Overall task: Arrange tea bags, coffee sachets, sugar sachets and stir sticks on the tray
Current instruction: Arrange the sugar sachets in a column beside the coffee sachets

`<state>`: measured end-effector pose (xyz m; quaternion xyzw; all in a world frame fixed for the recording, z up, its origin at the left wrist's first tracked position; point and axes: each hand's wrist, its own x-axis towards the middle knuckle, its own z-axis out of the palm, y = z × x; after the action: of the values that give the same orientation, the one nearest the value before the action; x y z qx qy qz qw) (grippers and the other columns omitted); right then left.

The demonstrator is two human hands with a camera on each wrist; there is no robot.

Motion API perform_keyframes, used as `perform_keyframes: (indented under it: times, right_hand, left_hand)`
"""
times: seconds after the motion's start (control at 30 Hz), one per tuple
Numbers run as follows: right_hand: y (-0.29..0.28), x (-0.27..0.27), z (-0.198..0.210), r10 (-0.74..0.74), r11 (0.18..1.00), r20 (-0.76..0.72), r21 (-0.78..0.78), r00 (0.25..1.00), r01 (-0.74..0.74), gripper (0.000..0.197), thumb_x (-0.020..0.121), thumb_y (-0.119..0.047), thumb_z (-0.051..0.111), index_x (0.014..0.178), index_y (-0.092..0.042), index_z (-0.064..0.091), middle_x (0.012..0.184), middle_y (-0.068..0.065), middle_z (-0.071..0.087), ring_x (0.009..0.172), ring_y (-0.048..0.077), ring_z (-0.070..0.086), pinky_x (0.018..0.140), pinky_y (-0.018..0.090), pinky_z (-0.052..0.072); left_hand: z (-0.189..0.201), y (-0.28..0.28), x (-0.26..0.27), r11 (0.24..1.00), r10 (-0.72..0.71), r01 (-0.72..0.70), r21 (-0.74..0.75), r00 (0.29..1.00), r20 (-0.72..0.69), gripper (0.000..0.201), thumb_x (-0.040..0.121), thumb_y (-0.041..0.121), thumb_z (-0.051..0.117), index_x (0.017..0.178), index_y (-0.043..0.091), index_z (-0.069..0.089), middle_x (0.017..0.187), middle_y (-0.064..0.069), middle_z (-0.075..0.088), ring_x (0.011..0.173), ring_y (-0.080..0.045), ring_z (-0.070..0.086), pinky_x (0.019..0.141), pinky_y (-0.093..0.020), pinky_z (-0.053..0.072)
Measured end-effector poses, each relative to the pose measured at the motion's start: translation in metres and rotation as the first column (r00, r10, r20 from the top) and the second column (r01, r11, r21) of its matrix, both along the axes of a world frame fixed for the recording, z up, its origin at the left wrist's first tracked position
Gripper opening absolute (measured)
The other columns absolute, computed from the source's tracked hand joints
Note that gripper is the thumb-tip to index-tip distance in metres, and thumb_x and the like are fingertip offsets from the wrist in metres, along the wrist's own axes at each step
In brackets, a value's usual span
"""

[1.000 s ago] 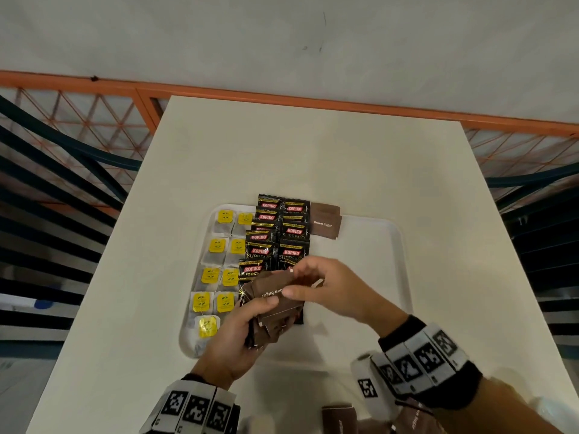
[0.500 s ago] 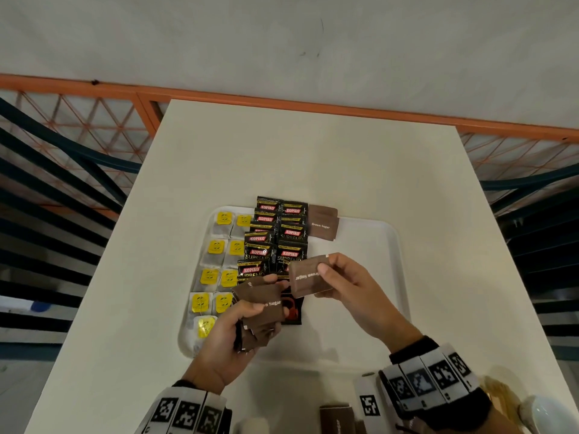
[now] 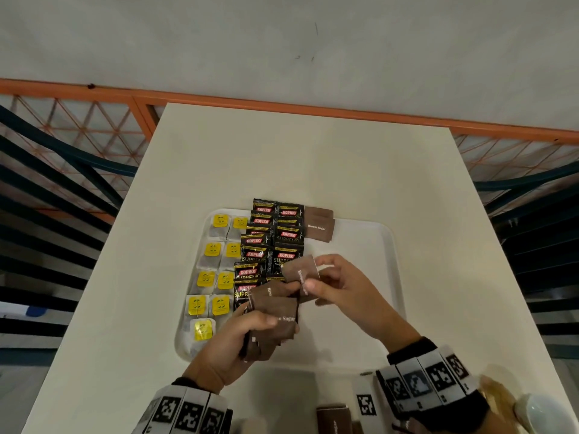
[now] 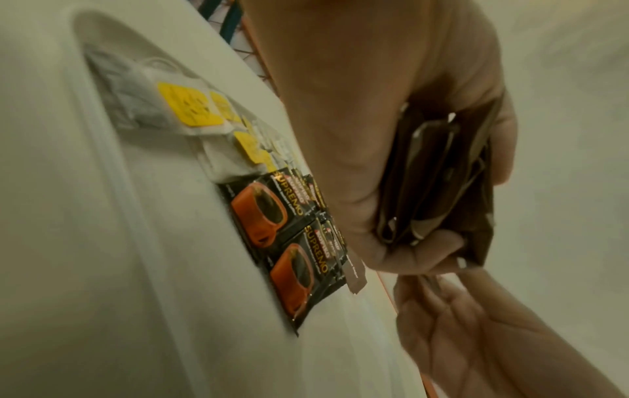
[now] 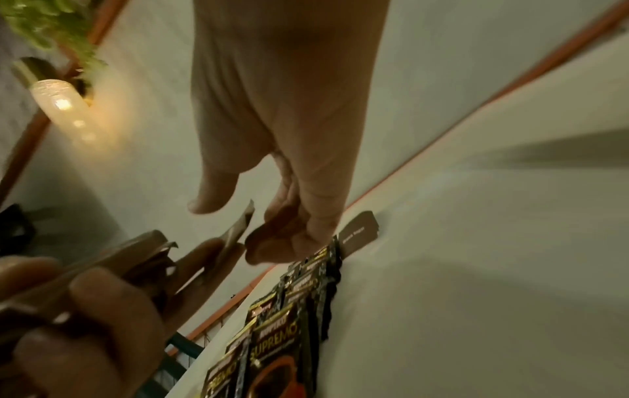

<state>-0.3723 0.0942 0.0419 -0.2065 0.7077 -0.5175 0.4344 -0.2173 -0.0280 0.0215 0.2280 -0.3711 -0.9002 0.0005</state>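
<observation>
At centre frame, head view, one brown sugar sachet (image 3: 301, 268) is pinched by the right hand (image 3: 340, 285) between thumb and fingers, just above the lower coffee sachets. A fanned stack of sugar sachets (image 3: 277, 324) is gripped by the left hand (image 3: 233, 343) just below-left, fingers curled round it; in the left wrist view the stack (image 4: 439, 188) is seen edge-on in the palm. Both hands are held over the tray (image 3: 360, 239), white, on the pale worktop (image 3: 282, 151).

Outward from the hands: coffee sachets (image 3: 272, 242) are laid in two overlapping columns at tray centre; tea bags (image 3: 216, 267) w/ yellow tags fill two columns at tray left. Two sugar sachets already placed (image 3: 318, 227) lie upper-centre, touching the right coffee column. Tray right is bare. More brown sachets (image 3: 333, 418) are partly seen at the bottom edge, off the tray. Stir sticks can't be identified in any view.

Step in hand, judged: the single sachet is to be peeled clear and laid below the placed pair. To be done well: only one sachet should be taken; same orientation and overlap kept as the pair; edge set alongside the coffee column w/o nudging it; left grip kept firm so the fan isn't dropped.
</observation>
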Motion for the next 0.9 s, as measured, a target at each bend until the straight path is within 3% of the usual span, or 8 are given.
perform_keyframes:
  times: [0.1,0.2,0.3,0.4,0.57,0.7,0.8,0.9]
  right_hand:
    - [0.001,0.009,-0.009,0.004,1.0,0.11,0.009,0.994,-0.006,0.009,0.086,-0.014,0.061,0.095,-0.017,0.059,0.089,0.003,0.068,0.08,0.012,0.067,0.069,0.024,0.053]
    - [-0.004,0.007,-0.017,-0.142,0.986,0.216,-0.056,0.966,0.158,0.005,0.088,-0.007,0.057,0.093,-0.008,0.059,0.086,0.007,0.068,0.077,0.014,0.068,0.065,0.022,0.054]
    - [-0.007,-0.013,-0.02,-0.287,0.945,0.252,-0.082,0.924,0.316,0.007,0.086,-0.001,0.057,0.092,-0.006,0.059,0.089,0.011,0.064,0.071,0.013,0.068,0.062,0.022,0.055]
    - [-0.008,-0.041,-0.022,-0.348,0.92,0.255,-0.091,0.902,0.38,0.012,0.086,0.001,0.057,0.087,-0.009,0.061,0.085,0.006,0.062,0.067,0.006,0.066,0.063,0.021,0.055]
    - [-0.016,-0.074,-0.035,-0.356,0.935,0.058,0.033,0.933,0.354,0.014,0.088,-0.002,0.057,0.099,-0.002,0.064,0.082,0.001,0.064,0.075,0.01,0.06,0.065,0.017,0.051]
    - [-0.029,-0.083,-0.046,-0.404,0.894,-0.158,0.142,0.901,0.425,0.013,0.082,-0.006,0.066,0.079,-0.017,0.061,0.08,0.0,0.063,0.073,0.012,0.058,0.059,0.019,0.043]
    - [-0.037,-0.083,-0.051,-0.404,0.887,-0.17,0.167,0.899,0.43,0.017,0.079,-0.007,0.07,0.075,-0.018,0.058,0.079,0.003,0.063,0.066,0.011,0.057,0.057,0.02,0.043]
    - [-0.042,-0.08,-0.054,-0.427,0.881,-0.139,0.16,0.894,0.446,0.017,0.076,-0.005,0.072,0.074,-0.015,0.058,0.08,0.011,0.064,0.059,0.016,0.055,0.064,0.026,0.051]
  left_hand:
    - [0.001,0.0,0.0,0.999,0.013,-0.011,0.034,0.998,-0.054,0.079,0.036,0.03,0.088,0.11,0.009,0.068,0.087,-0.019,0.07,0.071,-0.026,0.067,0.056,-0.027,0.052]
    - [0.001,0.001,0.0,0.999,0.009,-0.008,0.035,1.0,-0.021,0.072,0.039,0.024,0.084,0.108,0.008,0.069,0.088,-0.019,0.07,0.068,-0.024,0.067,0.054,-0.025,0.051]
    - [-0.002,0.001,0.003,0.994,0.082,-0.082,0.066,0.997,0.006,0.072,0.043,0.02,0.082,0.112,0.006,0.066,0.109,-0.019,0.067,0.079,-0.027,0.068,0.064,-0.03,0.055]
    - [-0.008,-0.003,0.007,0.97,0.154,-0.157,0.183,0.988,0.031,0.071,0.034,0.019,0.089,0.102,0.005,0.071,0.097,-0.022,0.067,0.083,-0.032,0.068,0.071,-0.035,0.058]
    - [-0.006,-0.003,0.009,0.964,0.108,-0.119,0.237,0.992,0.059,0.07,0.033,0.018,0.088,0.1,0.003,0.072,0.099,-0.027,0.067,0.089,-0.039,0.067,0.075,-0.04,0.057]
    - [-0.005,-0.003,0.009,0.968,0.077,-0.093,0.232,0.994,0.075,0.07,0.037,0.021,0.087,0.103,0.005,0.071,0.107,-0.026,0.066,0.087,-0.037,0.067,0.072,-0.038,0.057]
    - [-0.005,-0.003,0.008,0.969,0.073,-0.089,0.229,0.994,0.077,0.067,0.038,0.023,0.087,0.101,0.007,0.072,0.111,-0.023,0.067,0.083,-0.034,0.068,0.068,-0.035,0.057]
    - [-0.004,-0.003,0.008,0.975,0.052,-0.066,0.212,0.996,0.071,0.062,0.041,0.026,0.086,0.098,0.007,0.073,0.113,-0.018,0.068,0.084,-0.03,0.068,0.07,-0.033,0.056]
